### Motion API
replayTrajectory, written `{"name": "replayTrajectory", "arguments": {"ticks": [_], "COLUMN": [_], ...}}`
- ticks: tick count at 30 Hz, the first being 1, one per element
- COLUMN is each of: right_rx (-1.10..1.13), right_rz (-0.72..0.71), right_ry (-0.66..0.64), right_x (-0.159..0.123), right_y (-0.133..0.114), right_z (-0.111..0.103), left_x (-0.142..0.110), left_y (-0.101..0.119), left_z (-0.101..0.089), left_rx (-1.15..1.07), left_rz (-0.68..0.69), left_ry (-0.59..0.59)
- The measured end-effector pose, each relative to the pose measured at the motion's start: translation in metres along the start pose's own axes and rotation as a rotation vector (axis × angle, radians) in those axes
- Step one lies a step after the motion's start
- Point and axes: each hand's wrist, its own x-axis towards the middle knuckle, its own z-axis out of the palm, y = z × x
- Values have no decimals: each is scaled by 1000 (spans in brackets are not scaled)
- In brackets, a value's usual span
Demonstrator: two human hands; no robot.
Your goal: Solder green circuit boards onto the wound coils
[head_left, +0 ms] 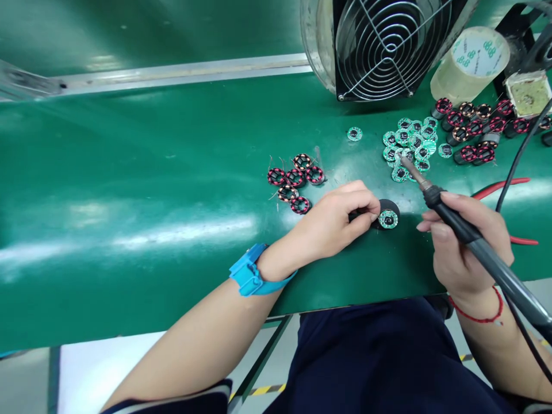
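A round green circuit board [388, 219] with a dark centre, apparently a component, though too small to tell, sits face-up on the end of a short black cylindrical holder [390, 206]. The left hand [332, 221] pinches the holder from its left side. The right hand [463, 241] grips a black-handled soldering iron [455, 221] pen-style, its slim metal tip [410, 170] angled up-left, just clear of the board.
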Motion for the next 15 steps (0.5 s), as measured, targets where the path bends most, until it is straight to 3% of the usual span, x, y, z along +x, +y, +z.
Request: {"name": "replayTrajectory", "arguments": {"ticks": [7, 15], "right_rx": [91, 42], "right_rz": [101, -5], "right_ry": [216, 217], "right_x": [-6, -4], "right_y": [3, 1], "right_z": [-8, 1], "left_x": [-1, -2], "left_y": [0, -2], "left_z": [1, 4], "left_rx": [97, 141], "left_rz": [51, 65], "left_ry": [0, 22]}}
